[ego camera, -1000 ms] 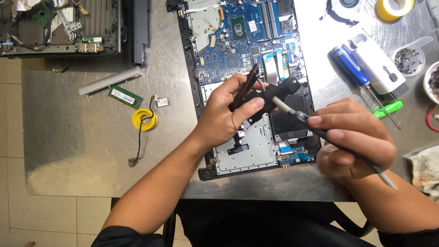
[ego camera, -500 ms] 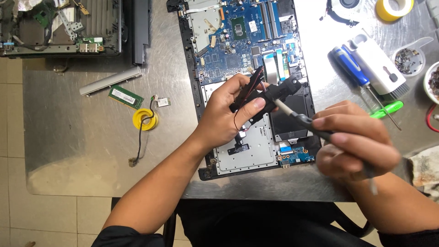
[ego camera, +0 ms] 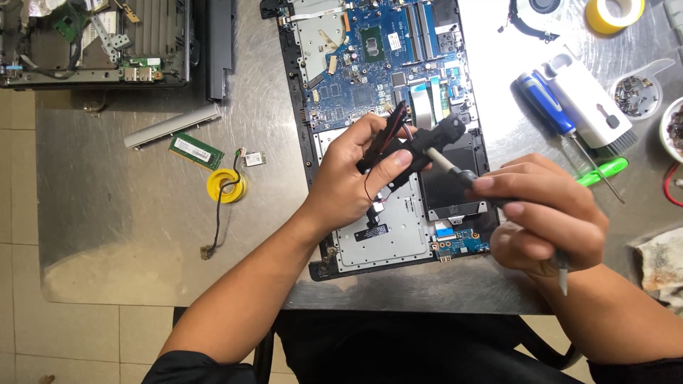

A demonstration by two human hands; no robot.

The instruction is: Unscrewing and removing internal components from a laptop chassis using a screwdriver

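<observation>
A scuffed metal table point(ego camera: 107, 235) fills most of the view, its front edge rounded at the corner, and beyond it lies a floor of pale square tiles point(ego camera: 78, 341). In the middle of the table lies an opened laptop point(ego camera: 388, 128) with its blue circuit board bare and its black frame all round. At the far left corner sits a second stripped laptop chassis point(ego camera: 92, 43), with a long dark bar just beside it and a grey strip point(ego camera: 173, 125) lying loose nearer the front. The left hand point(ego camera: 356, 171) is raised over the open laptop and grasps a small black part point(ego camera: 420, 146) with thin red and black wires trailing from it, thumb pressed across its front. The right hand point(ego camera: 544, 217) is closed round the handle of a screwdriver point(ego camera: 455, 169), whose shaft runs up and left to meet the black part. To the right of the laptop lie a blue-handled screwdriver point(ego camera: 544, 103), a white brush tool point(ego camera: 587, 99) and a green tool point(ego camera: 603, 172), with a small dish of screws point(ego camera: 632, 94) near them and a crumpled rag point(ego camera: 658, 259) at the edge. A roll of yellow tape point(ego camera: 615, 14) stands at the far right corner. On the left lie a green memory stick point(ego camera: 196, 151), a small yellow ring with a dark cable point(ego camera: 226, 186), and a tiny card point(ego camera: 252, 158).
</observation>
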